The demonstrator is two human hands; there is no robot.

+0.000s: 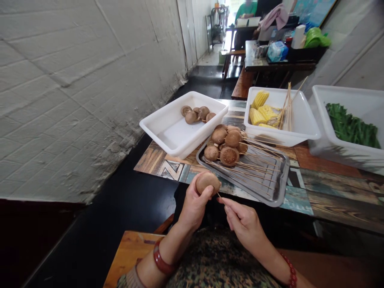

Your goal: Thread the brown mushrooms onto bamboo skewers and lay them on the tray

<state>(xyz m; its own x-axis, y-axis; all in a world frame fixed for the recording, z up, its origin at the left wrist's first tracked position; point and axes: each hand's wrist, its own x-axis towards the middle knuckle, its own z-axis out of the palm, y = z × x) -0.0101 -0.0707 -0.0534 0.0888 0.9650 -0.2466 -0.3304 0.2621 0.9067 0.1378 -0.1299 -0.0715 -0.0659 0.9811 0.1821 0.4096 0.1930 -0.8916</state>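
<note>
My left hand point(193, 202) is closed around a brown mushroom point(207, 183), its thumb pressed across the cap. A thin wooden skewer point(219, 195) is pinched in the fingers of my right hand point(241, 218), its visible end meeting the mushroom's lower right side. How deep the tip sits is hidden. Just beyond my hands, a metal tray point(255, 186) bears several skewered mushrooms point(229, 156) in a pile, sticks pointing right. Behind it to the left, a white tub point(180, 138) holds several loose mushrooms point(191, 117).
Another white tub point(300, 136) contains corn pieces point(259, 100) and upright skewers point(288, 108). Leafy greens point(351, 124) lie in a bin point(318, 120) at the right. A wall point(75, 100) runs along the left. At the back, a person in green point(247, 11) is by a table.
</note>
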